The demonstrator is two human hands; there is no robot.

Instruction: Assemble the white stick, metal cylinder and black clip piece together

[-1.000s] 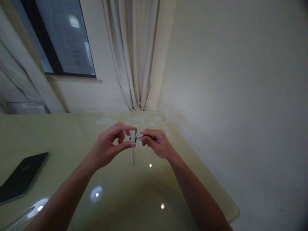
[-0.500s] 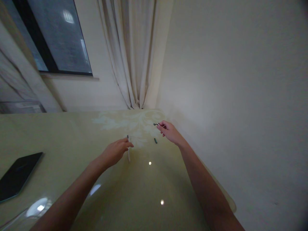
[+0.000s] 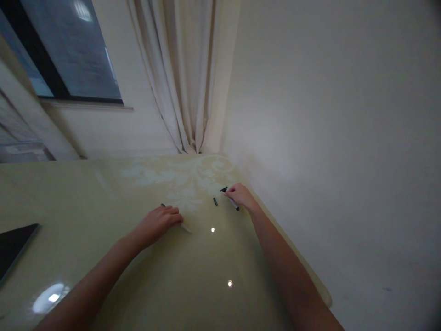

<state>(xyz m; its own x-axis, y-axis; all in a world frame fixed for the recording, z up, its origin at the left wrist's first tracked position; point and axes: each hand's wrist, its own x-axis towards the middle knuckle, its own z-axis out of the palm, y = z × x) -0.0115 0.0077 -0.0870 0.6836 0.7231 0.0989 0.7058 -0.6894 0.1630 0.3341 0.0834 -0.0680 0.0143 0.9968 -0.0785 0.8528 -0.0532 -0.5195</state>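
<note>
My left hand [image 3: 164, 222] is closed round a slim white stick [image 3: 186, 228] with a dark end, low over the glossy table [image 3: 193, 276]. The stick shows on both sides of the fingers. My right hand [image 3: 239, 194] pinches a small dark piece [image 3: 223, 189] at its fingertips. Just under that hand is a white pen-like item [image 3: 234, 203] with a black end; whether the fingers hold it too, I cannot tell. A short dark green piece [image 3: 215, 201] lies on the table between my hands, nearer the right one.
A black flat device [image 3: 15, 246] lies at the table's left edge. Behind the table hang beige curtains [image 3: 188, 69] beside a window [image 3: 76, 50]. A bare wall [image 3: 327, 138] runs along the table's right side.
My left hand has moved left and down, and its stick has turned from upright to slanted. My right hand is slightly lower, and the white pen-like item now shows beneath it. The view has shifted slightly.
</note>
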